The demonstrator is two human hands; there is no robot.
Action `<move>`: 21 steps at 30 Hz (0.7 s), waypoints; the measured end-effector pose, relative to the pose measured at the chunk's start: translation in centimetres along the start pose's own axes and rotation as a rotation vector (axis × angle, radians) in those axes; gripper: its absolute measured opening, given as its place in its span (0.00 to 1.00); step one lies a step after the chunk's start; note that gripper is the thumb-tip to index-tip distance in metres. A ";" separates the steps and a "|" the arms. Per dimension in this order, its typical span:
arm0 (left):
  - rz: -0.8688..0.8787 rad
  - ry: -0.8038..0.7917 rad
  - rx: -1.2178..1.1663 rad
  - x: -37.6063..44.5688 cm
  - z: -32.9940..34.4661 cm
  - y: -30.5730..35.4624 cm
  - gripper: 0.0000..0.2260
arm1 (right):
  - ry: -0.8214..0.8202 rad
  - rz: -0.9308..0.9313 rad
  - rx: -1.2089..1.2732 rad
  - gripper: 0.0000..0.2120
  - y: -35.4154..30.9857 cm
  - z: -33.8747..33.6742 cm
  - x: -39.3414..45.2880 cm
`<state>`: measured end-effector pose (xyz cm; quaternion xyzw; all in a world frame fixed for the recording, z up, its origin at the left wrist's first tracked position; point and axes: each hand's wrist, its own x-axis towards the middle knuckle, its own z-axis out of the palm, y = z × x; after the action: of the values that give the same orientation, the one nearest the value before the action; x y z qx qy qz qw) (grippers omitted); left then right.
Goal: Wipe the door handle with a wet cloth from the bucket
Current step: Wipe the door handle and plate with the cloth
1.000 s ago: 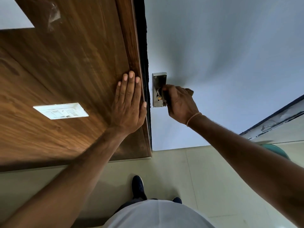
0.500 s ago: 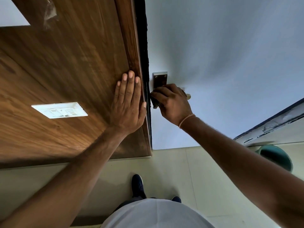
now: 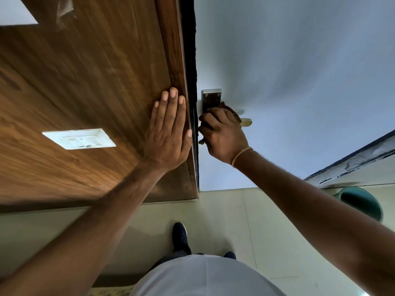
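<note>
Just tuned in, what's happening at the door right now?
A person stands at a white door, cleaning its handle. The right hand is closed around the door handle with a brownish cloth bunched under the fingers, just below the metal backplate. The left hand lies flat and open on the wooden panel beside the door. A teal bucket sits on the floor to the right.

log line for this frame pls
left hand flat on brown wooden panel | right hand rubbing brown cloth on metal door handle
</note>
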<state>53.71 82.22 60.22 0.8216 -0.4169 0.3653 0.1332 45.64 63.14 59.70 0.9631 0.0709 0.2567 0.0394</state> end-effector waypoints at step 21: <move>0.001 0.016 -0.004 0.0 0.5 -0.1 0.33 | 0.026 0.114 0.063 0.17 -1.8 0.7 0.5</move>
<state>54.00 82.06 59.86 0.8182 -0.4170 0.3709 0.1381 46.20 64.92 59.16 0.9629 0.0245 0.2687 -0.0062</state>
